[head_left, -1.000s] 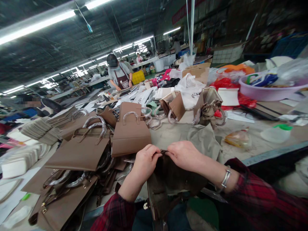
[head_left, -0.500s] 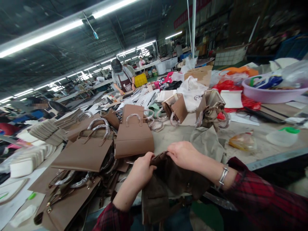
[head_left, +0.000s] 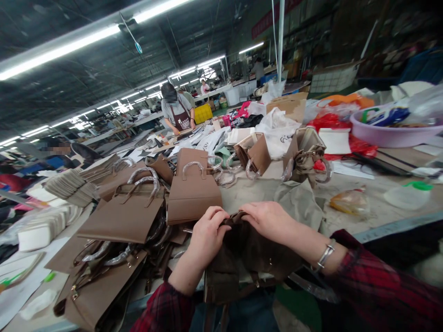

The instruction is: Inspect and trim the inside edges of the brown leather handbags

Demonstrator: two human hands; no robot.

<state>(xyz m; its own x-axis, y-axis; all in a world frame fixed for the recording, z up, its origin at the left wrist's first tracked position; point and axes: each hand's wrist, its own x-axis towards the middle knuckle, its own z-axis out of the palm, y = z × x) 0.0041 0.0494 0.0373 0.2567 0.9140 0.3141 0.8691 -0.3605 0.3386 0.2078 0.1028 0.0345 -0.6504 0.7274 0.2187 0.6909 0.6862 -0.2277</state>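
Hands first, both closing on one thing. Clenching with the left hand on the upper rim of a dark brown bag, curling the fingers over the edge and hiding the thumb behind it. Grasping the same rim with the right hand, just beside the left and knuckles up, wearing a silver bracelet at the wrist. Gripping from two sides, seemingly for keeping the soft rim taut and the mouth spread (sagging and creasing everywhere below the grip).

Hanging over the near edge of the table, draping from the fingers down toward the lap. Running rim to base along the long axis, roughly top to bottom in the head view. Pointing the mouth up and toward the table, and the base down and toward the body, with the lowest part dropping out of sight at the bottom.

Lying just past the knuckles: a grey-green cloth, crumpling on the table top. Piling up to the left: tan handbags, mostly flat and overlapping, some showing handles wrapped in clear plastic, probably resting there for staying within reach. Sitting well apart to the right: a lilac basin and, nearer the table edge, a bottle with a green cap. Working well apart at a far bench: a person in a dark apron, bending over it.
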